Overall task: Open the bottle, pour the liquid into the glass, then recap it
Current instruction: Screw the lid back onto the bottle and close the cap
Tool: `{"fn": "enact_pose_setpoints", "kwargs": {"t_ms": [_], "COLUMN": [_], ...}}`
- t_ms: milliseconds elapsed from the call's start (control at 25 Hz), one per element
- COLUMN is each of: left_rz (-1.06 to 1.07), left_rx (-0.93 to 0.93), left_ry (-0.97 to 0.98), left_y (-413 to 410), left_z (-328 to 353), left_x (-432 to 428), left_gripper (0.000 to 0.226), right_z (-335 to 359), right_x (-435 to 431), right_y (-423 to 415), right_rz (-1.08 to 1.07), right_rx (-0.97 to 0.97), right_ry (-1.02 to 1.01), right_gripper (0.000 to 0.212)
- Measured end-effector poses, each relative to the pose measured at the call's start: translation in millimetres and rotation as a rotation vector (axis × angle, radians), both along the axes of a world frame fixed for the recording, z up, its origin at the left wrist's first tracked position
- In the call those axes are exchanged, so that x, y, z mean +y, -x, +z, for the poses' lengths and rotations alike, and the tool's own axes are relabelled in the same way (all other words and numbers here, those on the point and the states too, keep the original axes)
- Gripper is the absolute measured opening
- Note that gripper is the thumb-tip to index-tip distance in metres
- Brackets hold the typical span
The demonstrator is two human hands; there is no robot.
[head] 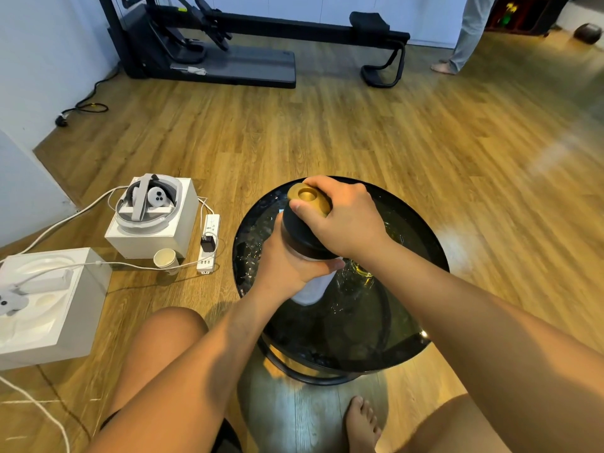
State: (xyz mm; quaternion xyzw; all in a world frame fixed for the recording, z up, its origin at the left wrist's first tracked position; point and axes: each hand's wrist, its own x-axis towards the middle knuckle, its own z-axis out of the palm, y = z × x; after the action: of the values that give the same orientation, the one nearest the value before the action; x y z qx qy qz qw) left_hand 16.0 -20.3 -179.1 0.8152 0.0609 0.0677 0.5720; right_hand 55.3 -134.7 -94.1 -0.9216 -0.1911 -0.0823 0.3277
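A white bottle (312, 289) with a black shoulder stands upright over the round black glass table (327, 328). My left hand (287, 266) wraps around the bottle's body. My right hand (343, 217) grips the gold cap (309, 196) on top of the bottle from the right, thumb on its near edge. A clear glass (362, 271) sits on the table just right of the bottle, mostly hidden behind my right forearm.
On the wooden floor to the left are two white boxes (153, 220) (55, 305) holding headsets, a paper cup (165, 258), a power strip (209, 243) and cables. An exercise machine (228, 37) stands at the back. Another person's legs (464, 34) are at the far right.
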Motion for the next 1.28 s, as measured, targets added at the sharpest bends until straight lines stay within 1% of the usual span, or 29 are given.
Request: {"fn": "enact_pose_setpoints", "kwargs": {"t_ms": [120,400,800,1080,1280], "left_rz": [0.028,0.078,0.080,0.076,0.081], "left_rx": [0.008,0.014,0.003,0.012,0.020], "left_ry": [-0.026,-0.035,-0.045,-0.018,0.013], "left_y": [2,4,5,6,5], "left_z": [2,3,6,7,7], "left_x": [-3,-10,-13,-13,-15], "left_gripper": [0.103,0.106,0.106,0.097,0.100], "right_z": [1,3,3,4,4], "right_x": [0,0,0,1,2], "right_y": [0,1,2,2,5], "right_rz": [-0.014,-0.041,-0.057,-0.091,-0.110], "right_rx": [0.013,0.032,0.040,0.066,0.061], "right_ry": [0.011,0.025,0.027,0.042,0.030], "right_gripper": [0.050,0.043,0.043,0.046,0.047]}}
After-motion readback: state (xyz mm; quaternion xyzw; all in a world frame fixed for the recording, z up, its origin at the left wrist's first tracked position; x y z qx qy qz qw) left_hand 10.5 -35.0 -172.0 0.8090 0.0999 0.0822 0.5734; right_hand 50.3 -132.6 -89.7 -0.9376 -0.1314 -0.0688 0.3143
